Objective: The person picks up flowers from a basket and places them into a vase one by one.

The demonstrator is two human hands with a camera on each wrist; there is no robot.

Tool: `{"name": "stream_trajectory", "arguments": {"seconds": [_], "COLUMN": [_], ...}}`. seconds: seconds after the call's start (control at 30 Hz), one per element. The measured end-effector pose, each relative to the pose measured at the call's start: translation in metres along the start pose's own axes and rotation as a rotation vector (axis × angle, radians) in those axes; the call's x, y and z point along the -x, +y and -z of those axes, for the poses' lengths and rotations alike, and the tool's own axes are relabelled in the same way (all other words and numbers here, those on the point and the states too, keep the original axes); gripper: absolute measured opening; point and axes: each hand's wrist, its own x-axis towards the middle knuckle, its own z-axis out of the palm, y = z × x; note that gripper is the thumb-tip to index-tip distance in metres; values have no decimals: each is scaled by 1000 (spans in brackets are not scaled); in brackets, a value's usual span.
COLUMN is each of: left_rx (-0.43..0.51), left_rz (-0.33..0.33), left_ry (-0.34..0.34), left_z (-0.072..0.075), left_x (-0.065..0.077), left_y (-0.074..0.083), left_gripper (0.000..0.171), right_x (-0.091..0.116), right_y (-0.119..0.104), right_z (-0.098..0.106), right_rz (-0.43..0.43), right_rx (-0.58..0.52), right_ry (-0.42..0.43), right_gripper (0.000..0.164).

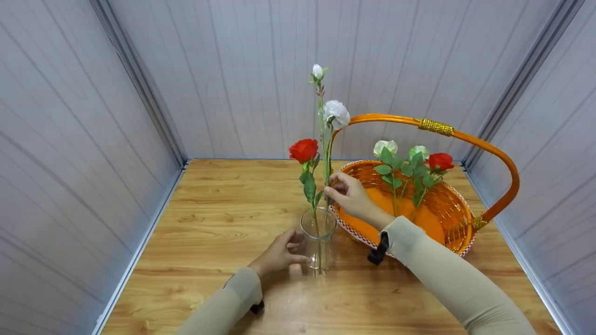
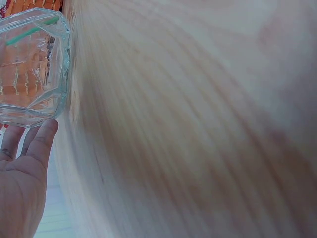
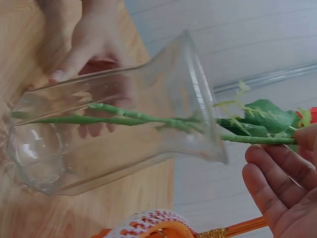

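Observation:
A clear glass vase [image 1: 327,253] with a flared rim stands on the table. Around its lower left side my left hand [image 1: 279,251] is cupped, thumb in front and fingers behind the glass. A red rose [image 1: 303,150] leans in the vase, its stem reaching the bottom. Above the rim my right hand [image 1: 356,200] pinches the green stem [image 3: 262,140] of a white flower between thumb and fingers. A ruffled white bloom [image 1: 336,114] and a taller white bud [image 1: 317,72] rise over that hand. In the right wrist view, one stem end [image 3: 94,106] hangs partway down inside the vase.
Right of the vase sits an orange woven basket [image 1: 458,200] with a tall arched handle [image 1: 510,179]. It holds two whitish roses [image 1: 385,148] and a red rose [image 1: 440,161]. Pale panel walls [image 1: 242,79] enclose the wooden table [image 1: 223,204] at the back and sides.

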Motion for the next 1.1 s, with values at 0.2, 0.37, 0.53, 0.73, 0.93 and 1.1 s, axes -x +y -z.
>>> {"name": "stream_trajectory", "arguments": {"seconds": [0.2, 0.37, 0.53, 0.73, 0.93, 1.1], "left_rx": [0, 3, 0, -13, -3, -4], "left_rz": [-6, -2, 1, -1, -15, 0], "left_ry": [1, -3, -2, -1, -8, -3], "left_z": [0, 0, 0, 0, 0, 0], "left_x": [0, 0, 0, 0, -1, 1], "left_y": [1, 2, 2, 0, 0, 1], "left_gripper": [65, 66, 66, 65, 61, 62], "right_x": [9, 15, 20, 25, 28, 30], "right_y": [8, 14, 20, 27, 29, 33], "right_z": [-4, -4, -6, -8, -9, -5], "right_rz": [50, 62, 56, 57, 22, -13], "right_rx": [64, 109, 141, 141, 88, 71], "right_ry": [-7, -5, -18, -15, -8, 2], "right_gripper": [12, 12, 12, 11, 13, 18]}}
